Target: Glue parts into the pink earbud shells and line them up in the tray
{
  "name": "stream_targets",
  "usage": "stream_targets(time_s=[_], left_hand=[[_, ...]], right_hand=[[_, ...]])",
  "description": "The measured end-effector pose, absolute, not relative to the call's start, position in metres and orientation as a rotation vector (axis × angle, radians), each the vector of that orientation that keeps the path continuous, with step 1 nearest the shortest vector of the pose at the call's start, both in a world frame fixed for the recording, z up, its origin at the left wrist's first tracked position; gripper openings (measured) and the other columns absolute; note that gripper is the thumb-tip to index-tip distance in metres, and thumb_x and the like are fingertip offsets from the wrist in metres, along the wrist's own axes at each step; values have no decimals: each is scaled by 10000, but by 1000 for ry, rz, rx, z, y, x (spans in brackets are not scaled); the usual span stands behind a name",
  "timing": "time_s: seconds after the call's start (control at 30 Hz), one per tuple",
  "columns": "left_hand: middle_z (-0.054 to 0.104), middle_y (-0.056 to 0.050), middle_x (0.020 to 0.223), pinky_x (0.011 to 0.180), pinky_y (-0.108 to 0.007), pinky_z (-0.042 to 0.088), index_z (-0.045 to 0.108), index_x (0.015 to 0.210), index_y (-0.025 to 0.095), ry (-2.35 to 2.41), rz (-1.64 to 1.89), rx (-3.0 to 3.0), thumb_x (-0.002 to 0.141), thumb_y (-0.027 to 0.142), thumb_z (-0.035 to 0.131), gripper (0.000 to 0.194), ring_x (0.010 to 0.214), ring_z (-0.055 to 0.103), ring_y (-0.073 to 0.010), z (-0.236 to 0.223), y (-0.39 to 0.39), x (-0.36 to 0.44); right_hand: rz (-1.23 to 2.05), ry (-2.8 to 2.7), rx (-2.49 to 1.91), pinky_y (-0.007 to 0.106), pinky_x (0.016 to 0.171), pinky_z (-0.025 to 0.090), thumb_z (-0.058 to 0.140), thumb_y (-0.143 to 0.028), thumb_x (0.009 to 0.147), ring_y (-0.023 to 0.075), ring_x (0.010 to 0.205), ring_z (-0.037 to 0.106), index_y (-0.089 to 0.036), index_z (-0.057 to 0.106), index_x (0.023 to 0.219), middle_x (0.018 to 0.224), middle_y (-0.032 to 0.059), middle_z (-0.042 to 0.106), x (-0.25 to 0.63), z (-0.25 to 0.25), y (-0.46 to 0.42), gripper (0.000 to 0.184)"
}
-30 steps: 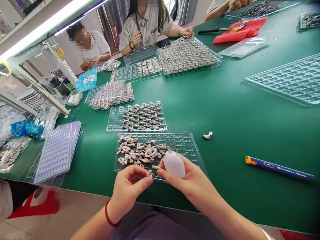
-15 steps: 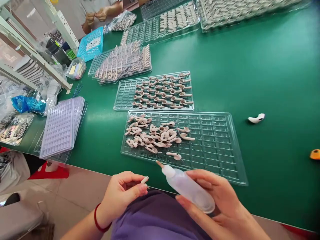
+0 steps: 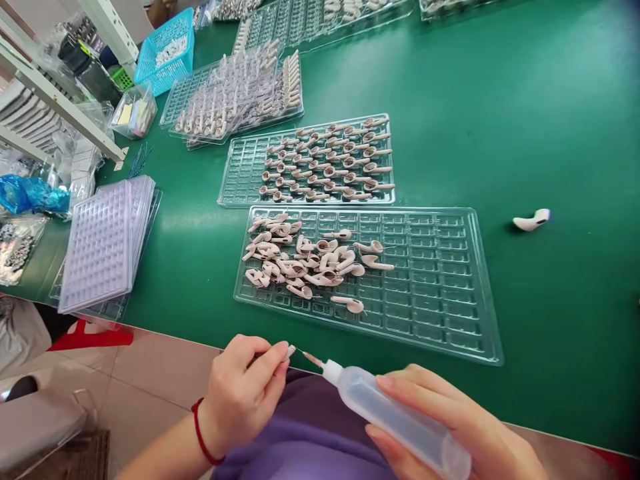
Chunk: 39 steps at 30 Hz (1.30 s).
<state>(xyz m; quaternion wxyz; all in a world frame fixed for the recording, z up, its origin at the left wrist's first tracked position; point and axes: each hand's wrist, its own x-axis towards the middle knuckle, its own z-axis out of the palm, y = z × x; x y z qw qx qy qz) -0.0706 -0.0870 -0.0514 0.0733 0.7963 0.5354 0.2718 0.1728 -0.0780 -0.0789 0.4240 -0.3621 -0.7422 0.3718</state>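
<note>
My left hand [image 3: 243, 393] is closed in a pinch on a small beige earbud shell part [image 3: 289, 351], held just off the table's front edge over my lap. My right hand [image 3: 453, 427] grips a translucent squeeze bottle [image 3: 395, 419] lying nearly flat, its fine nozzle tip [image 3: 311, 359] pointing left and almost touching the part. Just beyond the hands lies a clear plastic tray [image 3: 440, 293] with a loose heap of several beige shell parts [image 3: 305, 263] at its left end.
A second clear tray [image 3: 240, 180] holds parts in rows behind the first. A full tray [image 3: 175, 110], a blue basket [image 3: 167, 50] and a stack of empty trays [image 3: 100, 247] sit at the left. One white earbud piece [image 3: 531, 221] lies alone on the green table [image 3: 525, 120] at the right.
The view tilted down, so the other people left the frame. Both hands drew back from over the tray to my lap. The bottle tipped flat with its nozzle now at the pinched part.
</note>
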Motion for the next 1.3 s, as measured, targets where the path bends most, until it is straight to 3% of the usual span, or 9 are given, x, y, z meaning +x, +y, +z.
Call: stream_targets(time_s=[0.37,1.07,1.2,1.3], left_hand=[[642,-42,787,590,-229,534,669,1064,169,1659,806,2375,891,86,593,206,665,604,-132,-44,-84,-64],[649,-43,760,584,-230,536,676,1035,166,1670,800,2369,889,86,590,187,649,605,-133,-41,-82,-62],[649,-38,759,578,-223,537,687,1029,175,1677,816,2359,888,92,590,191,641,608,-129,-42,-81,-62],[650,-44,755,577,-229,538,698,1018,158,1678,826,2348,871,81,614,186,643,608,-134,-43,-81,-62]], right_hand=[[988,-1887,-910,268,606,569,626,-77,821,171,713,661,-304,426,1367,898,35,657,176,-82,-80,624],[1049,-1873,-911,264,587,562,626,-54,802,166,674,659,-334,416,1384,874,21,676,177,-83,-79,679],[1041,-1864,-925,272,561,559,623,-86,822,177,657,658,-352,423,1369,858,26,670,177,-82,-80,640],[1029,-1805,-1009,288,547,566,619,-197,868,204,677,664,-348,472,1316,855,47,666,180,-83,-84,495]])
